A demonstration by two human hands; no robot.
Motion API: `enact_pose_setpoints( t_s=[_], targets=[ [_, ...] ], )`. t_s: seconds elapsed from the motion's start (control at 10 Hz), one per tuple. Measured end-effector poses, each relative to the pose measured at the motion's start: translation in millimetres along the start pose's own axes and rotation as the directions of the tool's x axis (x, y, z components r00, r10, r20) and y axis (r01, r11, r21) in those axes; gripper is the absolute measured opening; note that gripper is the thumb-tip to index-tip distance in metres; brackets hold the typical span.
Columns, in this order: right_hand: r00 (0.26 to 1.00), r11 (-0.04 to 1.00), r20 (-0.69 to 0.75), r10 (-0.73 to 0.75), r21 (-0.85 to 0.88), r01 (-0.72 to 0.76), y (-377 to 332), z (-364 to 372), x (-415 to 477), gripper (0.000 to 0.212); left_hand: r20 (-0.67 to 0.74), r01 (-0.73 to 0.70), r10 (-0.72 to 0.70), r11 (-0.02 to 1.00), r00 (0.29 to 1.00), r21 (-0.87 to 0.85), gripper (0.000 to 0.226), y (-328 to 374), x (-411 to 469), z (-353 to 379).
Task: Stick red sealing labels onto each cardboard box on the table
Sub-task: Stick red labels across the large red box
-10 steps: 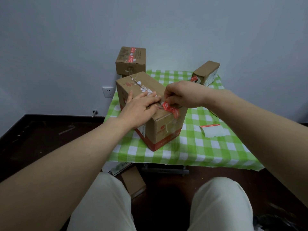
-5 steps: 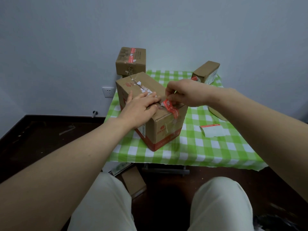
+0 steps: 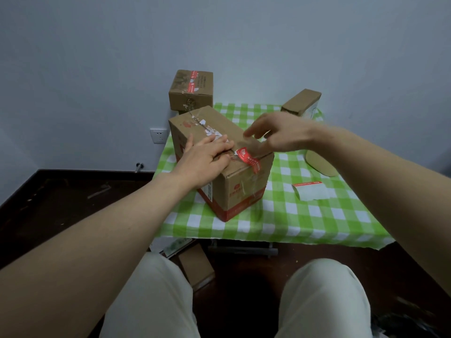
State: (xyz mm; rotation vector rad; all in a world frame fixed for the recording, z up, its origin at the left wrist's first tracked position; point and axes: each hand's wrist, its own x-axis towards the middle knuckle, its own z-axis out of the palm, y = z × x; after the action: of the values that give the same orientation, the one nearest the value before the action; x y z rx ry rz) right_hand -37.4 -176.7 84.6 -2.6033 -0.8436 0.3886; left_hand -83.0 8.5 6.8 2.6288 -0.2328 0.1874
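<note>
Head view | left hand (image 3: 205, 159) lies flat atop the cardboard box (image 3: 244, 191), near-left on the table (image 3: 305, 220) | right hand (image 3: 283, 135) hovers, fingers spread, empty | red sealing label (image 3: 249, 161) straddles its near top edge, end curled | next, likely: press it flat

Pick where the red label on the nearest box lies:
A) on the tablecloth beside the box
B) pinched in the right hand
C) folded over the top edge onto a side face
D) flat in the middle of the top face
C: the red label runs from the top of the nearest box over its edge onto the side. The right hand is open and holds nothing, and the left hand lies flat on the top.
</note>
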Motion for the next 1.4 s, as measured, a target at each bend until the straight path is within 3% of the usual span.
enact_pose_setpoints(
  t_s=[0.1, 0.2, 0.4, 0.6, 1.0, 1.1, 1.4],
  targets=[
    [0.996, 0.989, 0.071, -0.054, -0.136, 0.063, -2.1, 9.4, 4.4, 0.033, 0.001, -0.001, 0.001, 1.000, 1.000, 0.008, 0.041, 1.4, 0.3, -0.1],
    [0.993, 0.987, 0.039, -0.107, -0.115, 0.111, -5.1, 9.3, 6.0, 0.021, 0.002, 0.002, -0.002, 1.000, 1.000, 0.003, 0.041, 0.9, -0.3, 0.6],
    [0.989, 0.936, 0.027, -0.148, -0.320, 0.149, -6.0, 8.2, 10.1, 0.021, -0.003, -0.009, 0.009, 1.000, 1.000, 0.006, 0.041, -0.7, 1.7, 1.8],
    [0.986, 0.898, 0.089, -0.142, -0.408, 0.166, -9.9, 6.5, 9.5, 0.024, -0.006, -0.007, 0.007, 1.000, 1.000, 0.003, 0.041, 0.2, 1.5, 2.0],
    [0.983, 0.922, 0.120, -0.140, -0.345, 0.173, -6.2, -1.5, 3.1, 0.024, -0.005, -0.009, 0.009, 1.000, 1.000, 0.008, 0.040, 0.2, 0.3, 1.6],
    [0.984, 0.931, 0.090, -0.153, -0.322, 0.174, -3.2, -0.7, -1.0, 0.024, 0.029, 0.004, -0.004, 1.000, 1.000, -0.017, 0.058, 1.3, -1.5, -0.3],
    [0.970, 0.948, -0.048, -0.238, -0.230, 0.221, 16.2, 8.7, -7.2, 0.018, 0.166, 0.039, -0.074, 0.978, 0.983, 0.203, 0.087, 19.7, 2.6, -12.8]
  ],
)
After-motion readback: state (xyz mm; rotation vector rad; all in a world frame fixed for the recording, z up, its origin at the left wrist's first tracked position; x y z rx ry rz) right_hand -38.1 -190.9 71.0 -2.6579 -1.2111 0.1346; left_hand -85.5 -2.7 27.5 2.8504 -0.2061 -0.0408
